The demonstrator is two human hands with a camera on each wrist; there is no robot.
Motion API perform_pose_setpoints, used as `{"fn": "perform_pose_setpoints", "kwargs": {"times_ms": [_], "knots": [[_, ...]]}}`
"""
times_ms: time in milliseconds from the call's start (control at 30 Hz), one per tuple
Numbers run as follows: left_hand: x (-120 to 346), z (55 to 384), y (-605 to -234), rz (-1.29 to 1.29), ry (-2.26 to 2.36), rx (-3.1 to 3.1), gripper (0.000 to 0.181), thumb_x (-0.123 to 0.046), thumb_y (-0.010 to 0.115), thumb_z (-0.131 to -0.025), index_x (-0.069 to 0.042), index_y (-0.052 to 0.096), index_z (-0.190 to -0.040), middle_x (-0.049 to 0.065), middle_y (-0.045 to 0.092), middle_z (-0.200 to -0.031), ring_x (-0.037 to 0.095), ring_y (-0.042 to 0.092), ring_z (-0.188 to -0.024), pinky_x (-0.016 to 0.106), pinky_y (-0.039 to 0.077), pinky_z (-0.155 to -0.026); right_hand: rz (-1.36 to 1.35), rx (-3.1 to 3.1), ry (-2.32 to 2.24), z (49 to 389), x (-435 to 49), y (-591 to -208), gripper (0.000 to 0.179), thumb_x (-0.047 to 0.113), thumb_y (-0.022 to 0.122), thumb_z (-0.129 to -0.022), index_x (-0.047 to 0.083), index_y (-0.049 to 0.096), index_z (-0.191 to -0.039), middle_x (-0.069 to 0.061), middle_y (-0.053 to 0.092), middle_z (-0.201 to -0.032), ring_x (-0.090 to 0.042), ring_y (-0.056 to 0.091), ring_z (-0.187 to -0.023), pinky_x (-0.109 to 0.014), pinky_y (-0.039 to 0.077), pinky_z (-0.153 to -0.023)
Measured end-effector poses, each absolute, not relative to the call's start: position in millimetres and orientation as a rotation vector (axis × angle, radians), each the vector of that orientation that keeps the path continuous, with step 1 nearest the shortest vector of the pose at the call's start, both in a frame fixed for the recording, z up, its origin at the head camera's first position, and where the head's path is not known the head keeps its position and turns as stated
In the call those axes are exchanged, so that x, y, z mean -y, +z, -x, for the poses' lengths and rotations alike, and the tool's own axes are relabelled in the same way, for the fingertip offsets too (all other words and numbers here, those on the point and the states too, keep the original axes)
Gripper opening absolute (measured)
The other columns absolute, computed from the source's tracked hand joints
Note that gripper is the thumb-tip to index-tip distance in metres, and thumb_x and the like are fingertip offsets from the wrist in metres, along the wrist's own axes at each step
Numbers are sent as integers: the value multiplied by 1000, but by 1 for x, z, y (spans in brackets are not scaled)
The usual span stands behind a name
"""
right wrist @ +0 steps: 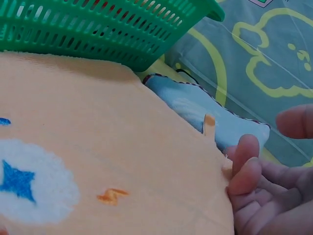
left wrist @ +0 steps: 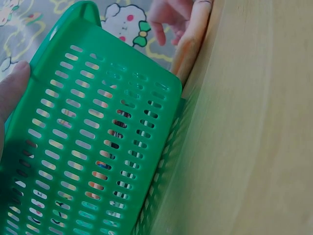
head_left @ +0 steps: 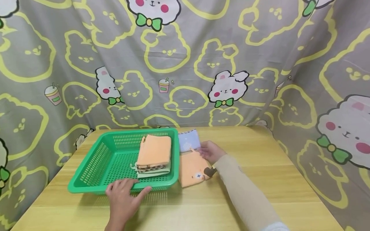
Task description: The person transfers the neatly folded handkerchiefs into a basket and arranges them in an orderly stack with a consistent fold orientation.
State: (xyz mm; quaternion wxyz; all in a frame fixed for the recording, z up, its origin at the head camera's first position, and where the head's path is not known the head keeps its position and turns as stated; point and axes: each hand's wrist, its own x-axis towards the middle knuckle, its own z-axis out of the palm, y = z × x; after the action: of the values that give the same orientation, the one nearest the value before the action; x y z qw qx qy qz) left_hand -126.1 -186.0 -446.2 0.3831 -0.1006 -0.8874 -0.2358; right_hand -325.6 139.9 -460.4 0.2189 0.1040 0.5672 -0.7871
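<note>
My left hand [head_left: 122, 198] grips the front rim of a green plastic basket [head_left: 95, 188], its thumb on the outer side. Inside the basket's right part lies a stack of folded towels [head_left: 155, 150], a peach one on top. To the right of the basket, a peach towel [head_left: 189, 168] with an animal face lies on the table, with a light blue towel [head_left: 188, 141] behind it. My right hand [head_left: 212, 151] is at the peach towel's far right corner. In the right wrist view its fingers [right wrist: 246, 178] bend by the towel edge, with the thumb held apart.
A wooden table [head_left: 248, 192] carries everything. Behind it and along the sides hangs a grey curtain [head_left: 190, 57] with yellow outlines and white rabbit faces. The basket stands close beside the two loose towels.
</note>
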Motion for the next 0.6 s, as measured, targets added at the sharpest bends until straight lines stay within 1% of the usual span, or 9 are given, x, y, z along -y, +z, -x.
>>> {"fn": "perform_pose_setpoints", "kwargs": {"times_ms": [100,200,267,333,400,533,600], "knots": [[186,126,-447,259,-600,2257,57,-64,72,-72,-8,69,-81,10,68,-83,32,53,-81,58,25,-83,-232,-1569,-2159,326,-140,-461,43,8,50,-96,-10,42,-134,-21,53,-119,-11,53,-79,-18,44,-66],[186,127,-447,264,-605,2252,56,-64,72,-72,-8,69,-81,10,68,-83,32,53,-81,59,25,-83,-215,-1536,-2163,326,-142,-461,45,10,48,-97,-10,39,-137,-22,52,-125,-10,52,-78,-17,42,-63],[186,127,-447,264,-607,2252,56,-63,73,-72,-8,69,-81,10,68,-83,32,53,-81,59,25,-83,-226,-1499,-2182,327,-142,-462,47,11,47,-98,-10,37,-138,-23,51,-128,-11,52,-79,-17,42,-63],[186,127,-447,264,-608,2253,56,-63,73,-72,-8,69,-81,10,68,-84,32,53,-82,59,25,-83,-227,-1487,-2195,329,-143,-464,46,13,47,-99,-8,37,-139,-23,50,-129,-13,53,-82,-19,42,-66],[186,128,-448,268,-604,2253,56,-63,72,-73,-8,68,-81,10,68,-84,33,53,-81,59,25,-83,-238,-1476,-2211,330,-143,-465,46,13,49,-99,-7,39,-139,-23,51,-127,-16,55,-86,-21,44,-70],[186,128,-447,274,-604,2241,58,-64,71,-73,-7,68,-80,11,68,-83,33,53,-80,59,25,-82,-222,-1488,-2213,330,-144,-466,43,12,49,-99,-6,42,-137,-17,55,-121,-19,57,-96,-26,46,-83],[186,128,-447,276,-607,2239,58,-64,71,-73,-7,68,-80,11,68,-83,33,53,-80,59,25,-82,-216,-1507,-2200,330,-144,-466,42,12,49,-100,-7,43,-137,-15,57,-118,-19,57,-98,-26,46,-86]]}}
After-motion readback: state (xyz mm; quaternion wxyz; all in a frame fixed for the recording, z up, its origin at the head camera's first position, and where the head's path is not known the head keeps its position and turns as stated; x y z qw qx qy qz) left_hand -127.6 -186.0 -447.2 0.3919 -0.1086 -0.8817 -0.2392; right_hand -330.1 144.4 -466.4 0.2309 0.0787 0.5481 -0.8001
